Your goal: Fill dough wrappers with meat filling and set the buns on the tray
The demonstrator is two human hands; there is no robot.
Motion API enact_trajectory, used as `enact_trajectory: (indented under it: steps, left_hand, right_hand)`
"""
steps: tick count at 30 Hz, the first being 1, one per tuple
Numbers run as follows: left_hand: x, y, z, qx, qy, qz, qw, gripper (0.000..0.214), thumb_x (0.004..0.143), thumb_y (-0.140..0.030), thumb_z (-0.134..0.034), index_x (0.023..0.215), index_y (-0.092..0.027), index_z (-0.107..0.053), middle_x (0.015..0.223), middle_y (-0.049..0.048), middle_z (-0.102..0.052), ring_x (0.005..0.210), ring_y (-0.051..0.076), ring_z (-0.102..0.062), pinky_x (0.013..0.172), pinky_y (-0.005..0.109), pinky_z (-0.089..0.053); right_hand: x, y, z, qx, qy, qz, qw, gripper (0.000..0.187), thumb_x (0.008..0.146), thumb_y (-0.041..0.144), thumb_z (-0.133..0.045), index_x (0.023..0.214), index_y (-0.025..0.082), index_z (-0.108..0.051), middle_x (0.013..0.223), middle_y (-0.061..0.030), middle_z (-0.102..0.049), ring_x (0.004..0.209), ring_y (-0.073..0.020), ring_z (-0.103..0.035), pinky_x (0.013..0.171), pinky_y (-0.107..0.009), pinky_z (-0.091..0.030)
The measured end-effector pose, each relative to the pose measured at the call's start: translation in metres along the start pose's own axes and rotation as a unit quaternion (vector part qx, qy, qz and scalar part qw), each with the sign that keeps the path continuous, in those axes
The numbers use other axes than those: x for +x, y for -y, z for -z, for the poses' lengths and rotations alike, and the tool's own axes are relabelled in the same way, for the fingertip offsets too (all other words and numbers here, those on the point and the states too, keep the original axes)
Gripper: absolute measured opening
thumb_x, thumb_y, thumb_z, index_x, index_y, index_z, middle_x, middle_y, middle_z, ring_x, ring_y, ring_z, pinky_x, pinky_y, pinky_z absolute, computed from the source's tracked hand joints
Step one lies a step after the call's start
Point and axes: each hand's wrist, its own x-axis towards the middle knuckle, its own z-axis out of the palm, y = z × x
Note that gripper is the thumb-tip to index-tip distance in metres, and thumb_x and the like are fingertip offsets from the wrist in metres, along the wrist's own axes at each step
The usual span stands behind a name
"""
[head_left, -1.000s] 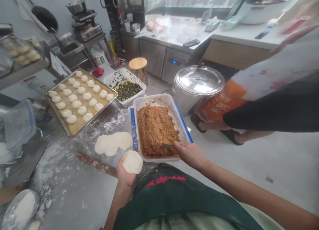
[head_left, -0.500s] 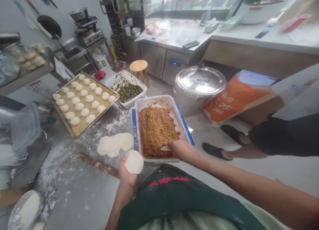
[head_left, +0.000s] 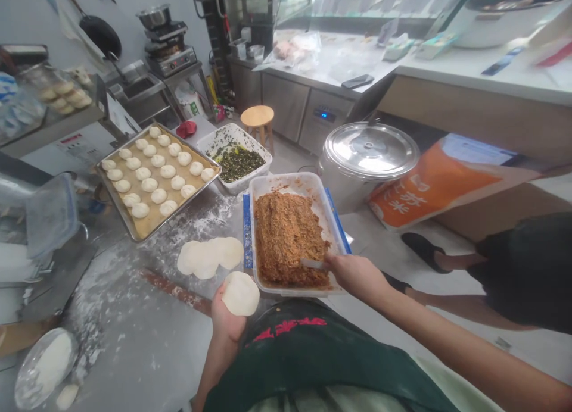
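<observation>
Right hand (head_left: 357, 275) and spatula (head_left: 313, 263) now farther right

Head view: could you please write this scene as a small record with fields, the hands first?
Left hand: holds a dough round
Right hand: holds a spatula at the filling
Filling: brown, in a tub
Other rounds: overlapping on the floury table
Rolling pin: on the table
Buns: in rows on a paper-lined tray
</observation>
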Motion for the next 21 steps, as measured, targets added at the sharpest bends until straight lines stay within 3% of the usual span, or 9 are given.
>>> enact_trajectory:
  steps: [5,14,18,21]
  left_hand:
    - [0.001,0.002,-0.007,-0.004,-0.007,-0.004,1.000,0.036,0.078,-0.029,-0.044,0.105,-0.011,-0.058,0.090,0.0151,-0.067,0.099,0.029,-0.058,0.089,0.047,-0.042]
    - [0.002,0.003,-0.005,-0.005,0.001,0.012,1.000,0.036,0.077,-0.027,-0.045,0.106,-0.009,-0.059,0.091,0.0156,-0.067,0.099,0.027,-0.058,0.094,0.045,-0.039]
    - [-0.002,0.000,-0.003,0.010,0.034,0.025,0.999,0.036,0.077,-0.030,-0.046,0.105,-0.011,-0.059,0.093,0.0147,-0.067,0.101,0.027,-0.057,0.093,0.046,-0.039]
    - [-0.007,-0.004,-0.003,0.005,0.017,0.013,1.000,0.032,0.079,-0.030,-0.046,0.101,-0.013,-0.061,0.091,0.0125,-0.068,0.099,0.026,-0.058,0.093,0.045,-0.039]
  right_hand:
    - [0.008,0.017,-0.017,0.008,-0.018,0.032,0.999,0.014,0.085,0.019,-0.038,0.083,0.019,-0.052,0.072,-0.0057,-0.065,0.068,-0.0187,-0.063,0.055,-0.024,-0.037]
    - [0.013,0.036,-0.037,0.038,-0.025,0.008,0.999,0.023,0.089,0.031,-0.034,0.084,0.018,-0.052,0.072,-0.0070,-0.065,0.068,-0.0188,-0.062,0.055,-0.024,-0.035]
    - [0.025,0.052,-0.040,0.078,-0.084,-0.015,0.993,0.025,0.089,0.033,-0.033,0.081,0.019,-0.053,0.069,-0.0053,-0.065,0.067,-0.0179,-0.061,0.054,-0.023,-0.032]
    - [0.032,0.050,-0.033,0.129,-0.107,-0.008,0.986,0.025,0.088,0.032,-0.035,0.077,0.019,-0.053,0.066,-0.0043,-0.063,0.065,-0.0165,-0.060,0.054,-0.023,-0.031]
